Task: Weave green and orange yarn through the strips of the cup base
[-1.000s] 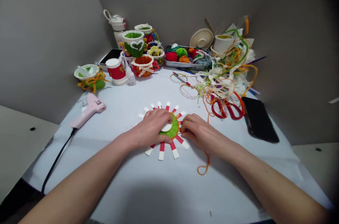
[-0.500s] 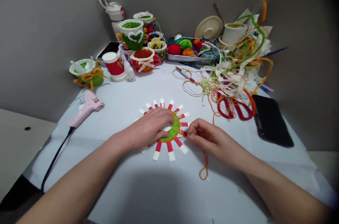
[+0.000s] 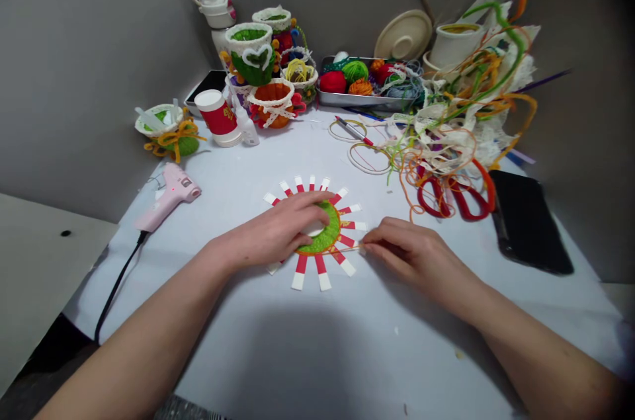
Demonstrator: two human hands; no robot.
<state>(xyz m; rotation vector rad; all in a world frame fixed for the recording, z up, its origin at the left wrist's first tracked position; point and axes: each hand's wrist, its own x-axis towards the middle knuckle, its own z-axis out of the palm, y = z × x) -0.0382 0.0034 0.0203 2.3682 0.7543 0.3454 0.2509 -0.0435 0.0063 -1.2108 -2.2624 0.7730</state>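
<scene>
A paper cup cut into red-and-white strips [image 3: 325,281] lies splayed flat like a sun on the table. Green yarn [image 3: 328,235] forms a ring round its white centre, edged by an orange strand. My left hand [image 3: 292,221] rests over the cup's left side, thumb and fingers bent against the ring, the index finger stretched further out. To the right, my right hand [image 3: 409,251] pinches orange yarn [image 3: 350,249] between thumb and fingertips. The strand runs taut from there to the ring's lower edge, across the strips. The palm side of my left hand is hidden.
Left stands a pink glue gun [image 3: 171,195] with a black cord. Yarn-covered cups [image 3: 272,102], a red paper cup [image 3: 218,119] and a tray of yarn balls [image 3: 367,100] line the back. Right are tangled lace and yarn [image 3: 446,135], red-handled scissors [image 3: 469,202] and a black phone [image 3: 530,221].
The orange loop that hung below my right hand is gone from view. My left index finger has stretched out across the ring. The view has shifted slightly.
</scene>
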